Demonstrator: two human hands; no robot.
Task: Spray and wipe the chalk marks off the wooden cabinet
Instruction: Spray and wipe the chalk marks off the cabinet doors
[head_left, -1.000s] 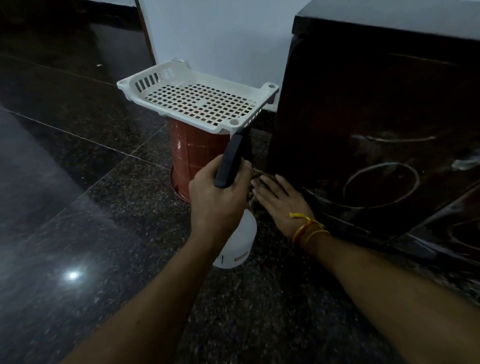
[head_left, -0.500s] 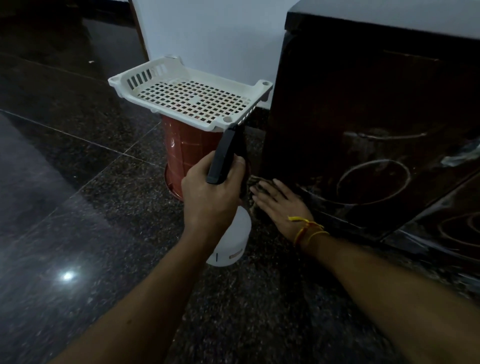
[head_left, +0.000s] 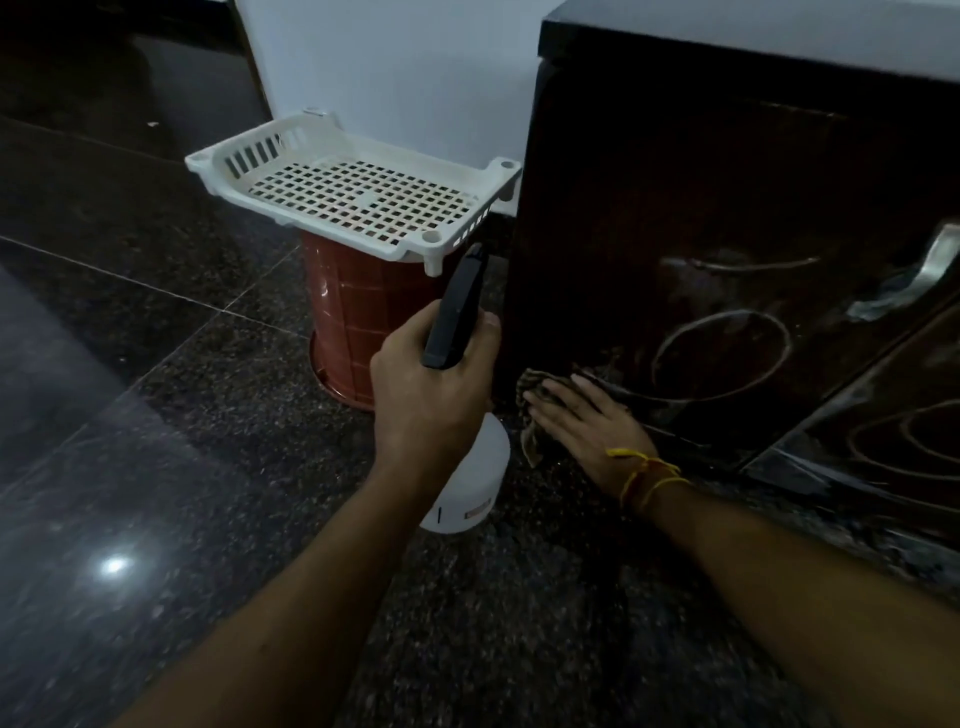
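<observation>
Dark, speckled polished stone floor (head_left: 156, 519) fills the lower frame, with a bright spot of light reflected at lower left. Rising from it at right is a dark brown wooden cabinet (head_left: 649, 182), its front panel marked with pale chalk marks (head_left: 719, 356): a large oval, a horizontal stroke above it, and more curved rings low on the adjoining panel at far right. A pale wall (head_left: 389, 78) stands behind. Left of the cabinet, a white perforated plastic basket tray (head_left: 358, 195) sits on top of an upturned reddish-brown plastic bin (head_left: 353, 322). In front of the bin, the person's left hand (head_left: 431, 395) is curled round the neck of a white plastic spray bottle (head_left: 470, 483) with a black trigger head (head_left: 457, 317), the nozzle pointing up and away; the bottle hangs close to the cabinet's lower left corner. The right hand (head_left: 587, 426), wearing yellow and orange thread bands at the wrist (head_left: 649, 475), lies with fingers straight, pressing a small patterned brownish cloth (head_left: 535, 410) flat against the bottom corner of the cabinet front, just beside the chalk oval.
</observation>
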